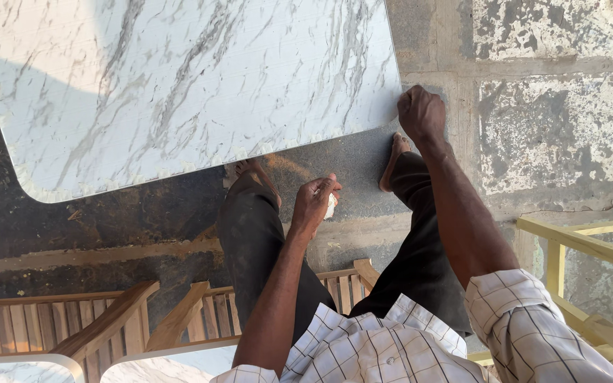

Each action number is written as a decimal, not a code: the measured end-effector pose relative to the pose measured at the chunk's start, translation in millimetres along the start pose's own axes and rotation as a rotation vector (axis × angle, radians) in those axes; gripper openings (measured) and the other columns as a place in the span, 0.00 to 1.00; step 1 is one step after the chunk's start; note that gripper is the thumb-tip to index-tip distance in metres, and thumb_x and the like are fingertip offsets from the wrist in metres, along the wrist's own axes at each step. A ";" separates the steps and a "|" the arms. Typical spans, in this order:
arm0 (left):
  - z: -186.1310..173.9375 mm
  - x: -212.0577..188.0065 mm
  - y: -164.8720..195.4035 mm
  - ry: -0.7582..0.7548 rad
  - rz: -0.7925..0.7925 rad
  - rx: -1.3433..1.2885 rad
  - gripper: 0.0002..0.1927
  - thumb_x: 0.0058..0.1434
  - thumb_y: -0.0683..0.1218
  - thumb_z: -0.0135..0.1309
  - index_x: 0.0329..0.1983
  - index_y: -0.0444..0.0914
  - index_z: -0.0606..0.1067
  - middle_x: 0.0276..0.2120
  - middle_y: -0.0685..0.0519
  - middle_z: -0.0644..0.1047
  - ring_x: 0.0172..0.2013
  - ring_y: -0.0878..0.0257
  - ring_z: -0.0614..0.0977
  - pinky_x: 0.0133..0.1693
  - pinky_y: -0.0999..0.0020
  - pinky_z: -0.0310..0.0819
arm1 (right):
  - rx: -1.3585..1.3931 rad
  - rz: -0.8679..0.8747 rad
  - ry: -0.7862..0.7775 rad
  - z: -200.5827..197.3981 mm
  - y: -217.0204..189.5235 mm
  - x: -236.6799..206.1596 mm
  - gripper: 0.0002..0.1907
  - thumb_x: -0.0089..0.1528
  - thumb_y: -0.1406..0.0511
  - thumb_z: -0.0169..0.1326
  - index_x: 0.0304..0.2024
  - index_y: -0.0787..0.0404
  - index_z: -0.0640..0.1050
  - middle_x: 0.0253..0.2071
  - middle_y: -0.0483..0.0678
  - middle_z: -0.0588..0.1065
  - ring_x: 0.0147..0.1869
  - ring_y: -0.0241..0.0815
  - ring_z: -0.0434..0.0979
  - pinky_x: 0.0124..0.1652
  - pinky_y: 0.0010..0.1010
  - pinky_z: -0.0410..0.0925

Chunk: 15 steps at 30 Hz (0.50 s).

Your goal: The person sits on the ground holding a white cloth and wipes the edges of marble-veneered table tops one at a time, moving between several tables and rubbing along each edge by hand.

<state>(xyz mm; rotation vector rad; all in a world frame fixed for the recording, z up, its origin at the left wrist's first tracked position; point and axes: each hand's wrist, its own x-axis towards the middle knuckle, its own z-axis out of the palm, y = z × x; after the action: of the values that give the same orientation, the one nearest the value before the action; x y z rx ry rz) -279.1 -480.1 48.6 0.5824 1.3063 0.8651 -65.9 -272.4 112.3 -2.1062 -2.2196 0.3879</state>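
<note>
A large white marble-patterned tabletop [179,85] with rounded corners fills the upper left. My right hand [421,112] rests closed on its near right corner, pressing the edge. My left hand [313,202] hangs below the tabletop's edge, above my knees, closed around a small white object [330,206] that is mostly hidden by the fingers. My legs in dark trousers and my bare feet [394,159] stand on the ground under the table's edge.
Wooden slatted chair frames [108,323] lie at the bottom left. Pale yellow wooden frames [583,245] stand at the right. A rough patchy block wall [555,106] rises at the upper right. Another marble-patterned surface [15,370] shows at the bottom left corner.
</note>
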 end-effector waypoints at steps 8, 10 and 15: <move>2.6 4.7 -9.6 -0.005 -0.026 0.015 0.26 0.68 0.62 0.51 0.40 0.35 0.82 0.27 0.52 0.79 0.27 0.67 0.81 0.25 0.70 0.74 | 1.415 0.356 -0.118 24.4 9.7 -14.5 0.12 0.71 0.63 0.52 0.42 0.68 0.78 0.35 0.50 0.80 0.35 0.39 0.83 0.40 0.32 0.79; 4.0 3.9 -8.3 -0.001 -0.035 0.014 0.26 0.68 0.62 0.51 0.40 0.35 0.82 0.27 0.52 0.79 0.26 0.67 0.80 0.25 0.70 0.74 | 1.239 0.467 -0.159 33.7 8.1 -13.8 0.12 0.70 0.64 0.51 0.41 0.68 0.79 0.33 0.50 0.80 0.33 0.40 0.83 0.37 0.32 0.78; 3.6 1.0 7.1 0.015 -0.071 -0.062 0.24 0.66 0.61 0.52 0.49 0.38 0.80 0.36 0.51 0.81 0.28 0.66 0.82 0.25 0.69 0.78 | 1.064 0.595 -0.052 40.4 22.4 -38.5 0.11 0.69 0.65 0.52 0.40 0.68 0.79 0.31 0.52 0.79 0.30 0.41 0.81 0.34 0.35 0.77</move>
<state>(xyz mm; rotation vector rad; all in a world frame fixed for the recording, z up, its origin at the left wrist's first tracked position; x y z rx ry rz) -277.1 -474.9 54.3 0.4787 1.3011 0.8497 -50.0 -315.4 73.3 -1.9609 -0.8880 1.2857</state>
